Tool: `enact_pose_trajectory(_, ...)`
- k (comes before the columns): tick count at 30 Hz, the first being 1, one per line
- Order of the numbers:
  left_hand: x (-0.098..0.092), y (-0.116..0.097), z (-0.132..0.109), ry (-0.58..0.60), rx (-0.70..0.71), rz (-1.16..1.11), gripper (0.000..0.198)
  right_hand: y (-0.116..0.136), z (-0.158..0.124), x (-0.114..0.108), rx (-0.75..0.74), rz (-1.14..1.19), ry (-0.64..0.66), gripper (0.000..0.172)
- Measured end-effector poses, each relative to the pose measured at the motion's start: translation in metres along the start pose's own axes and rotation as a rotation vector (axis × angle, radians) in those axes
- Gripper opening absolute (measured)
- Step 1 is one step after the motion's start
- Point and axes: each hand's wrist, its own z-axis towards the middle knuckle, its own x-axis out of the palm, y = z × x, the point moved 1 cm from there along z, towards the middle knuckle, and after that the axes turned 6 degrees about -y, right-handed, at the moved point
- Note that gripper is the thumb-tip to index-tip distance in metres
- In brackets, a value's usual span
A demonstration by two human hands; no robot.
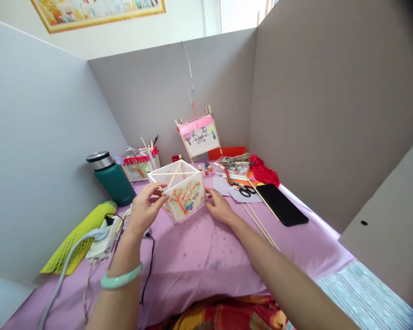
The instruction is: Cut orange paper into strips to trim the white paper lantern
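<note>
- I have a small box-shaped paper lantern (182, 190) between my two hands, resting on the pink table cover (199, 256) straight ahead of me.
- My left hand (145, 211) is curled, with thumb and fingertips pinched on the near top corner of the lantern's stick frame; a green bangle (121, 277) sits on that wrist.
- My right hand (220, 207) is mostly open, fingers laid flat against the lantern's right side and steadying rather than gripping.
- I judge the lantern very light and easily damaged: thin wooden sticks crossed over the open top, and thin paper panels painted with a red tree. The paper would dent or tear under a fingertip.
- The safe holds, I think, are the stick corners and edges, never the panel faces.
- Both forearms reach forward and converge on the lantern, wrists low over the cover.
- Beyond my left hand stand a green flask (113, 178) and a power strip (105, 238) beside a roll of yellow mesh (79, 236).
- Beyond my right hand lie scissors (242, 189), a black phone (281, 204) and loose wooden sticks (259, 225).
- Past the lantern stands a finished one trimmed in pink (199, 136).
</note>
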Motion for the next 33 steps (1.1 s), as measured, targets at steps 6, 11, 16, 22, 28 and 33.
enact_pose_trajectory(6, -0.010, -0.002, 0.005, 0.061, 0.037, 0.012, 0.027, 0.014, -0.001, -0.012, -0.019, -0.010, -0.050, 0.015)
enact_pose_trajectory(11, -0.017, -0.001, 0.002, 0.014, 0.008, 0.047, 0.037, 0.025, -0.004, -0.023, -0.062, -0.024, -0.095, 0.028)
enact_pose_trajectory(16, -0.010, 0.000, -0.004, -0.135, -0.001, 0.173, 0.032, 0.022, -0.005, -0.019, -0.087, -0.047, -0.093, 0.017)
enact_pose_trajectory(22, -0.009, 0.001, -0.002, -0.185, -0.046, 0.208, 0.030, 0.024, -0.006, -0.023, -0.183, -0.030, -0.039, 0.026)
enact_pose_trajectory(28, -0.009, 0.007, -0.005, -0.199, -0.168, 0.134, 0.042, 0.026, -0.008, -0.024, -0.234, -0.045, -0.040, 0.031)
enact_pose_trajectory(33, -0.003, 0.004, 0.000, -0.290, -0.139, 0.229, 0.034, 0.022, -0.008, -0.020, -0.308, -0.066, -0.022, 0.028)
